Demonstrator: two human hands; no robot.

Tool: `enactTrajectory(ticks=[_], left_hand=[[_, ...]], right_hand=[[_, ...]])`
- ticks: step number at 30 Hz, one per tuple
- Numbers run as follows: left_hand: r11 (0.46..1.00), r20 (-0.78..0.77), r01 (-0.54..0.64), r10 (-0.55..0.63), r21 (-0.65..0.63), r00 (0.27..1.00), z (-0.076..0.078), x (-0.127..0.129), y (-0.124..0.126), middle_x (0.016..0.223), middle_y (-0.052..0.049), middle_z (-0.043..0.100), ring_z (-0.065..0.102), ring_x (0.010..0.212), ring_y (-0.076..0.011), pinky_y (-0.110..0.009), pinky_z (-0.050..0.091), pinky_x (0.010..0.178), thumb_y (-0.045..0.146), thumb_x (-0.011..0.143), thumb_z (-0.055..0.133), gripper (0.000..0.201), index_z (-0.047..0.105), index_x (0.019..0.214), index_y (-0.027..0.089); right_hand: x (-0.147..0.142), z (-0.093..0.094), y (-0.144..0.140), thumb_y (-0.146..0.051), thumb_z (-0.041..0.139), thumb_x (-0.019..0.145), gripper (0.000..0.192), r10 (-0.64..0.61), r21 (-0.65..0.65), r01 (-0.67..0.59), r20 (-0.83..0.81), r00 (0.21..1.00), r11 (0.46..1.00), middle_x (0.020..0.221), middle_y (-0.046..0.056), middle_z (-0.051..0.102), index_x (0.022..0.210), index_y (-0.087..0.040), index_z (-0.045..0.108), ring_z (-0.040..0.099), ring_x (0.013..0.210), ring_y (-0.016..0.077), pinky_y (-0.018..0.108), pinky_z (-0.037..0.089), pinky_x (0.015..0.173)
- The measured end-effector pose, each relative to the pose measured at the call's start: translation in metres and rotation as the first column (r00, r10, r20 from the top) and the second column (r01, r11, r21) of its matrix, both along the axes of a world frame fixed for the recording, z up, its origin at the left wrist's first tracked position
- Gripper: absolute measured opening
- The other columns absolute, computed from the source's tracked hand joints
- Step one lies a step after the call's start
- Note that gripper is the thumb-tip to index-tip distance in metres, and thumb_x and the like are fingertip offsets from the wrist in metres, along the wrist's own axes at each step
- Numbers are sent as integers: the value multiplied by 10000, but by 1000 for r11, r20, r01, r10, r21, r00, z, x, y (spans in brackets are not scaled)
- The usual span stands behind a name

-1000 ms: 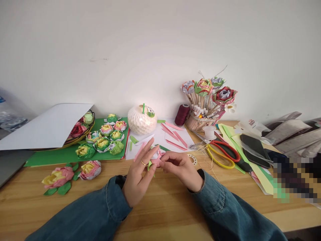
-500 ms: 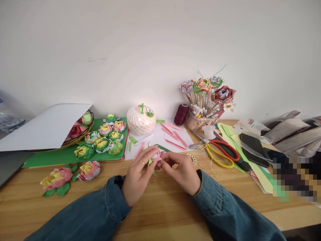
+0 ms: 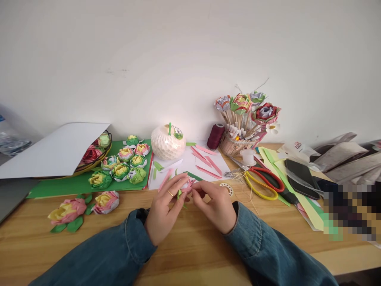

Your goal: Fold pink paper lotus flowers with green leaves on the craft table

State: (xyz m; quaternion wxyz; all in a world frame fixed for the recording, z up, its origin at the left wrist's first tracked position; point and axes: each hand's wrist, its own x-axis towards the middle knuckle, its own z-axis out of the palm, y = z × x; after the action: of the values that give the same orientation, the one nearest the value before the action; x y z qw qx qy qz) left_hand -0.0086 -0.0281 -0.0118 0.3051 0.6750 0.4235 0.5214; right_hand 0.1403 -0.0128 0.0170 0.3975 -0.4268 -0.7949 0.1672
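Note:
My left hand (image 3: 166,208) is closed around a small pink and green paper flower (image 3: 187,185), partly hidden by the fingers. A green tip pokes out below the thumb. My right hand (image 3: 216,204) pinches at the flower's right edge; whatever lies between its fingertips is too small to make out. Just beyond the hands, folded pink paper strips (image 3: 204,157) lie on a white sheet (image 3: 190,157). A white ring-shaped spool (image 3: 228,188) is close to the right hand.
Finished paper flowers (image 3: 120,171) sit on green paper at the left, with more (image 3: 68,211) in front. Behind stand a foam-netted round object (image 3: 168,143), a dark red thread spool (image 3: 215,136) and a basket of stemmed flowers (image 3: 235,145). Scissors (image 3: 264,178) and a phone (image 3: 302,177) lie right.
My right hand has shifted very slightly, its fingertips staying at the flower's right edge. My left hand keeps its hold almost unmoved. The things on the table stay in place.

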Motion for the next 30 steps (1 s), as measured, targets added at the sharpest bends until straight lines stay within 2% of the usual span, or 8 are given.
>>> enactTrajectory(ticks=[4,7,11,15,18,22,26,30], left_hand=[[1000,-16,-12,12,10,1000,1,0,-2,1219,-32,518,438,1154,-230,-377,427,935,186,822,476,361,521,1161,303],[999,-25,-15,15,35,1000,2,1,-3,1222,-31,515,438,1155,-227,-378,436,928,173,823,470,374,508,1171,306],[999,-1,-32,32,11,1000,3,1,-3,1238,-29,502,440,1155,-234,-354,466,891,180,822,473,359,524,1155,304],[999,17,-51,51,11,999,3,0,-3,1231,-25,510,455,1139,-243,-292,523,762,175,809,495,362,535,1143,307],[997,23,-74,74,6,997,2,-1,-3,1233,-23,509,460,1133,-250,-252,536,669,175,804,504,363,539,1139,308],[998,-2,-69,69,-3,998,0,0,-3,1233,-18,509,450,1143,-251,-233,532,621,175,808,496,361,538,1139,314],[998,-27,-54,55,28,998,0,0,-3,1222,-23,518,457,1136,-243,-287,524,731,165,812,486,365,535,1142,313],[997,-45,-50,52,50,998,1,0,-3,1227,-22,515,461,1137,-235,-376,433,931,152,814,480,387,517,1160,321]], right_hand=[[-1,-5,-2,-138,475,765,136,-68,181,52,81,994,982,571,9,617,728,-170,601,560,523,112,222,436,518],[-1,-6,-3,-146,481,769,144,-118,209,99,79,990,973,555,13,612,702,-170,606,553,512,113,229,429,505],[-1,0,-1,-219,522,784,131,-12,-110,-7,-169,986,994,618,23,649,718,-168,624,559,527,107,232,464,522],[0,3,6,-329,611,738,185,42,-477,-351,-546,837,806,661,20,663,757,-150,655,585,553,103,224,498,515],[3,1,11,-343,669,684,217,-5,-562,-468,-644,765,682,667,13,660,780,-148,678,579,540,83,218,505,540],[7,-1,17,-304,707,646,197,-33,-638,-514,-645,763,574,653,2,658,746,-137,680,556,507,49,180,478,523],[6,-1,16,-271,735,613,173,-14,-611,-528,-661,750,590,650,-9,656,683,-137,650,560,531,54,179,469,538],[4,-2,12,-304,712,645,190,20,-556,-465,-626,780,689,668,8,658,684,-146,614,602,606,105,229,483,585]])
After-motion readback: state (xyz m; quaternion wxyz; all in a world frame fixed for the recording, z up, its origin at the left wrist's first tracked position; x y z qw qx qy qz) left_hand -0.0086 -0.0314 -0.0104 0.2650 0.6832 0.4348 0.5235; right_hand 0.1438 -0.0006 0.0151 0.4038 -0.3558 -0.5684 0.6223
